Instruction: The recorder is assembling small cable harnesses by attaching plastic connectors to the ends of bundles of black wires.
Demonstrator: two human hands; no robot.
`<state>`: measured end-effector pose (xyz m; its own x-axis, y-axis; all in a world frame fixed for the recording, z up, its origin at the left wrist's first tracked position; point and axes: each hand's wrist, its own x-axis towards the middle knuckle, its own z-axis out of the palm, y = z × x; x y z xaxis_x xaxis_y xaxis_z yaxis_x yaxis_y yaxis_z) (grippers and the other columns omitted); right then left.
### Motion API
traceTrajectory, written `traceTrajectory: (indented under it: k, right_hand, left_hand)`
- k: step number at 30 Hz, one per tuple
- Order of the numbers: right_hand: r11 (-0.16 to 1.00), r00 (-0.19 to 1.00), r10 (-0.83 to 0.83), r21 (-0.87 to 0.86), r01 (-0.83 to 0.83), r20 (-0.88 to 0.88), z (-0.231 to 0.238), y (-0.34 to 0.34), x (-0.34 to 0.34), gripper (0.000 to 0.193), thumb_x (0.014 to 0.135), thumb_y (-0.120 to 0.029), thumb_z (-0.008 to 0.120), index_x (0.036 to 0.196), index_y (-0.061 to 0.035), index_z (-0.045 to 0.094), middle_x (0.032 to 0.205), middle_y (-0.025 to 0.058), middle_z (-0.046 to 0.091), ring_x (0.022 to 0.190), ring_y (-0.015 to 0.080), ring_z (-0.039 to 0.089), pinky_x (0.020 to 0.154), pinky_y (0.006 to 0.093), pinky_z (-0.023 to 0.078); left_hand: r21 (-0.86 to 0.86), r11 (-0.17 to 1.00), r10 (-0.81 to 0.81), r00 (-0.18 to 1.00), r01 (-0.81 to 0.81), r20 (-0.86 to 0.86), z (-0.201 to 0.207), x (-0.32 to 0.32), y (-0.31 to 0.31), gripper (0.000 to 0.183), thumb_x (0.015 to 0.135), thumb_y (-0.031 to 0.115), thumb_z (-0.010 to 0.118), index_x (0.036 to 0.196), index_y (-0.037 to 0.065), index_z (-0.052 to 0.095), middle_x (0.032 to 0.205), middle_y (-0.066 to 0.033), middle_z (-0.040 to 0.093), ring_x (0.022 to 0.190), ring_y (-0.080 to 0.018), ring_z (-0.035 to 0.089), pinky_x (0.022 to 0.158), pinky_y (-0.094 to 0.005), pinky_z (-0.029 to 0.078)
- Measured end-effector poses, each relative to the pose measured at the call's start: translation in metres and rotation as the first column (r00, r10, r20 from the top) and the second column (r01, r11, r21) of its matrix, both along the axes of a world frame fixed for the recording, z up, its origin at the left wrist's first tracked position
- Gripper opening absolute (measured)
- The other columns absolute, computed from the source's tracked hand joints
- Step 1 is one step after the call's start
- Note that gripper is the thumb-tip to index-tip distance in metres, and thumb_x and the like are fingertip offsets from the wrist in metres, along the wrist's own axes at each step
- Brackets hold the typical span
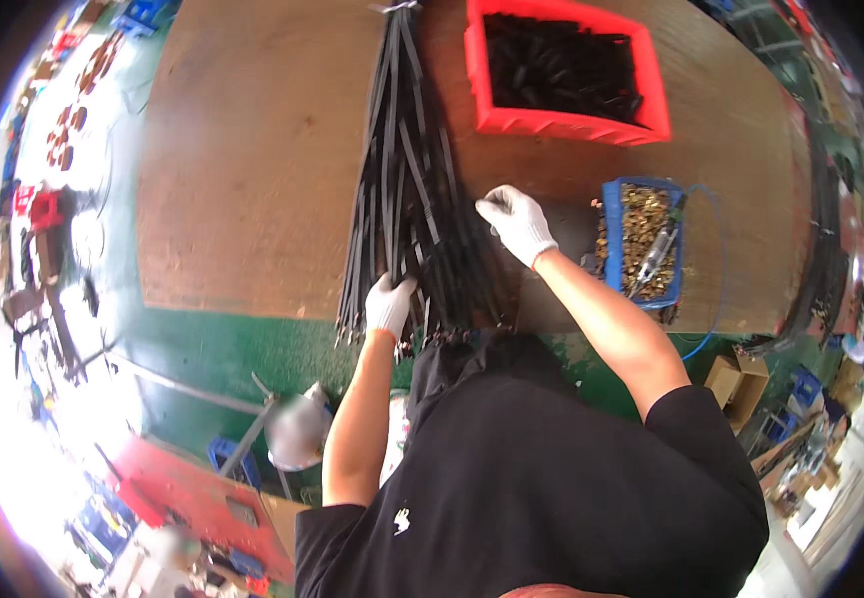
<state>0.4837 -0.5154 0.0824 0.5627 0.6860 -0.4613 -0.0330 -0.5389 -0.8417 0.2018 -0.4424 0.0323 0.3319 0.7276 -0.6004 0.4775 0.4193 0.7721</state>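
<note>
A long bundle of thin black straps lies on the wooden table, tied with a white tie at its far end and fanned out toward me. My left hand, in a white glove, is closed around some straps near their loose ends. To the right of the bundle, my white-gloved right hand is held with its fingers pressed together. Whatever those fingers may hold is too small to make out. Right of that hand stands a blue bin of small brass-coloured metal parts, with a silver hand tool resting across them.
At the far right of the bundle sits a red crate filled with black pieces. A blue hose curves past the bin and over the table edge. An open cardboard box and a stool-like object are below table level.
</note>
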Motion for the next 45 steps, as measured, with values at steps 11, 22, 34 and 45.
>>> traceTrajectory:
  k: [11,22,34,45]
  right_hand:
    - [0.990,0.416,0.129,-0.095,-0.100,0.900,0.035,0.012,0.243,0.064,0.084,-0.038,0.082,0.139,-0.0135,0.060,0.140,0.0115,0.063,0.131,0.0344,0.057,0.111,0.0474,0.047]
    - [0.660,-0.154,0.641,-0.643,-0.388,0.751,0.018,0.119,0.310,0.090,0.078,-0.007,0.072,0.161,-0.0234,0.040,0.168,0.0103,0.037,0.155,0.0311,0.036,0.122,0.0519,0.036]
    - [0.388,-0.383,0.770,-0.851,-0.353,0.510,-0.004,0.142,0.320,0.056,0.096,-0.016,0.060,0.152,-0.0247,0.053,0.151,0.0079,0.055,0.127,0.0328,0.061,0.104,0.0465,0.050]
    - [0.661,0.246,0.717,-0.525,-0.536,0.652,-0.007,0.111,0.330,0.047,0.084,-0.013,0.072,0.131,-0.0129,0.063,0.123,0.0150,0.071,0.112,0.0371,0.070,0.094,0.0479,0.057]
  left_hand:
    - [-0.238,0.950,0.206,0.978,-0.200,0.001,0.021,0.018,-0.013,0.008,0.097,0.014,0.068,0.097,0.009,0.062,0.067,0.0010,0.054,0.052,-0.0114,0.053,0.047,-0.0303,0.044]
    - [-0.214,0.949,0.228,0.973,-0.232,-0.046,0.039,0.026,-0.022,0.008,0.097,0.015,0.068,0.097,0.006,0.067,0.072,-0.0005,0.061,0.059,-0.0120,0.057,0.055,-0.0292,0.046]
    - [-0.220,0.940,0.237,0.963,-0.260,-0.128,0.046,0.033,-0.028,0.010,0.097,0.015,0.070,0.100,0.006,0.068,0.078,0.0008,0.062,0.063,-0.0093,0.058,0.058,-0.0279,0.050]
    - [-0.209,0.946,0.220,0.964,-0.249,-0.150,0.050,0.041,-0.028,0.010,0.097,0.016,0.070,0.098,0.006,0.068,0.079,0.0023,0.061,0.066,-0.0086,0.058,0.062,-0.0270,0.054]
